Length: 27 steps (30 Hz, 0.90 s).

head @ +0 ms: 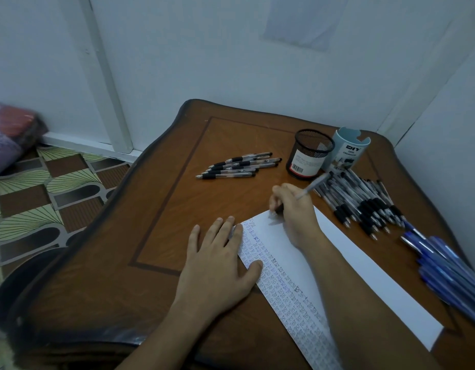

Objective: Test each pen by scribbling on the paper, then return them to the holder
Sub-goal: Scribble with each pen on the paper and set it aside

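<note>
A room in a home is indicated: a carved wooden table (pixel 177 198) is set in a corner of plain white walls (pixel 231 62), patterned vinyl flooring (pixel 44 188) is seen to the left, and a rolled cushion or bedding (pixel 9 140), blurred, is seen lying on it.

A brown wooden counter (pixel 161 236) with a dark inlaid border line and scalloped edges stands pushed into the corner of pale walls (pixel 204 62). Off its left edge the floor (pixel 44 198) shows a covering patterned in green fans and brown blocks. At the far left, against the white skirting, lies a blurred purple and red bundle (pixel 12 137).
</note>
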Each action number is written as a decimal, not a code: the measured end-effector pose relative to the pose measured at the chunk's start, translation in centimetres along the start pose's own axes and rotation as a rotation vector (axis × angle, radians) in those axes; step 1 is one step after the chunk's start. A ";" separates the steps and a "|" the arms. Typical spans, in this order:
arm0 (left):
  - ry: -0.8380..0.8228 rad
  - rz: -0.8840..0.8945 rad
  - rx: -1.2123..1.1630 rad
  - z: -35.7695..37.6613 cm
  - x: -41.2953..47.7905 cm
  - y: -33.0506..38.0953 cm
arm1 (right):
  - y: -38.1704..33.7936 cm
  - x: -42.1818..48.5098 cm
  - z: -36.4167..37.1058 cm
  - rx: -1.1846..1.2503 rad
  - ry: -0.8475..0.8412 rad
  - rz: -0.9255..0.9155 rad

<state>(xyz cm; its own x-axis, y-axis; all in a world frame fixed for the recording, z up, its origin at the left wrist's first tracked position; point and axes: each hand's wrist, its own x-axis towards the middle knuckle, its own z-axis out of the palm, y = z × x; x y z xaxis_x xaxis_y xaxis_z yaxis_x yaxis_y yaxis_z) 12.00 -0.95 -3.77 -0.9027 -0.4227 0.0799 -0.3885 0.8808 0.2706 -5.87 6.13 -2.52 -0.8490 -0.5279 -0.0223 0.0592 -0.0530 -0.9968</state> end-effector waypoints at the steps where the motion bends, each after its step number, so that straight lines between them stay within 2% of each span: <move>1: 0.000 0.000 -0.001 0.0 0.0 0.0 | -0.2 0.0 0.0 0.034 0.006 0.020; 4: 0.001 -0.012 0.002 0.0 -0.1 -0.1 | -0.7 -0.2 0.0 0.077 0.000 0.073; 9: -0.025 -0.014 0.017 -0.1 0.0 -0.1 | -1.5 -0.1 0.1 -0.046 -0.051 0.126; 14: -0.040 -0.011 0.017 -0.3 0.0 -0.1 | -3.8 0.4 -1.2 0.108 -0.132 0.299; 23: -0.051 -0.017 0.011 -0.5 0.1 -0.1 | -6.3 -0.5 -3.4 -0.253 -0.198 0.228; 27: -0.040 -0.007 0.005 -0.5 0.1 -0.1 | -6.1 -0.7 -4.1 -0.433 -0.079 0.158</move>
<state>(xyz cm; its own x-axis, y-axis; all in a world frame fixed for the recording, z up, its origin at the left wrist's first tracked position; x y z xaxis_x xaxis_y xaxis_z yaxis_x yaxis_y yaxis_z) 12.07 -1.19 -3.30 -0.9065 -0.4203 0.0391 -0.3959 0.8787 0.2667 -7.77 10.33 3.30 -0.8036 -0.5650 -0.1871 -0.0544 0.3828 -0.9222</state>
